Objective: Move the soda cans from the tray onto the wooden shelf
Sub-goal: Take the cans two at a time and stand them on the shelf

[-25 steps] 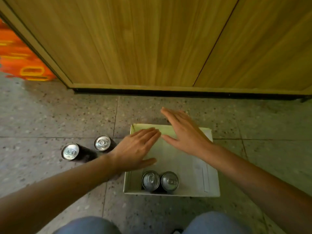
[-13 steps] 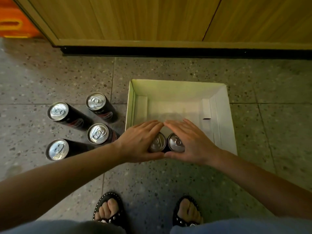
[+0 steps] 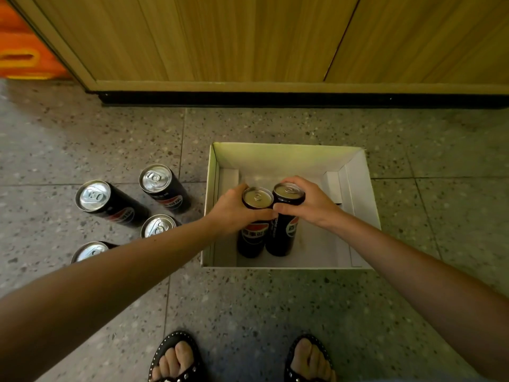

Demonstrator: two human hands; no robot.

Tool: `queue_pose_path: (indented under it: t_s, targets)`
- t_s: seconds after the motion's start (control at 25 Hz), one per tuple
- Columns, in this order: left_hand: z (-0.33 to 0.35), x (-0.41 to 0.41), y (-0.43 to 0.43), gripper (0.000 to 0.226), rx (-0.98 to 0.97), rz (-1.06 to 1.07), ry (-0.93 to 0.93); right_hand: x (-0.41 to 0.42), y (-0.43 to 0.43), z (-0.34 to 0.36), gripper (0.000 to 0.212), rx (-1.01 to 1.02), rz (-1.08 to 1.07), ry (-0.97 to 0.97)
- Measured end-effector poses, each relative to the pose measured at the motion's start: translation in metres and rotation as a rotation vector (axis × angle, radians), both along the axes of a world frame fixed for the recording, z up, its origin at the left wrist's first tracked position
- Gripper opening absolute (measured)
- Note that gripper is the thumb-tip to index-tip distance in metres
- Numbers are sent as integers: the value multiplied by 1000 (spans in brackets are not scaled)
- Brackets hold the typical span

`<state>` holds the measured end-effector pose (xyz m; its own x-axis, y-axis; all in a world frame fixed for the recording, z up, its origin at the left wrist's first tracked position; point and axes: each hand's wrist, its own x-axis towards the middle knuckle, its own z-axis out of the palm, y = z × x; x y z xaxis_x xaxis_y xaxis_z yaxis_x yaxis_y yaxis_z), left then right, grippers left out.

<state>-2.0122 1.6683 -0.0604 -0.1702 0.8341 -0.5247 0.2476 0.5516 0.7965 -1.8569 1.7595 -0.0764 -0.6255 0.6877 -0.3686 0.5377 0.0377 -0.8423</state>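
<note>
L hand and R hand, fingers wrapped round one tall can each, left can, right can, upright, touching, inside tray on floor. Prob full: heavy-ish, rigid, slick sides. Grip upper body below rim, not the top.

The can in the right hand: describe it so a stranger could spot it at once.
Find the white cardboard tray on the speckled floor before the wooden panelling. Two dark cans stand side by side inside it, each gripped near the top. The right-hand can, held by the right hand, rises slightly higher than the left-hand can held by the left hand.
</note>
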Motion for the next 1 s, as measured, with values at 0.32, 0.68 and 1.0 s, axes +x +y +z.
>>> queue_pose_path:
  t_s: [0.32, 0.68, 1.0]
  targets:
    - [-5, 1, 3, 54, 8, 175, -245, -2, -5, -10, 45, -174, -246, 102]
    - [260, -35, 61, 32, 266, 165, -221, -40, 42, 272, 29, -39, -366, 263]
    - [664, -68, 108, 33, 454, 70, -134, -72, 81, 667, 33, 194, -391, 406]
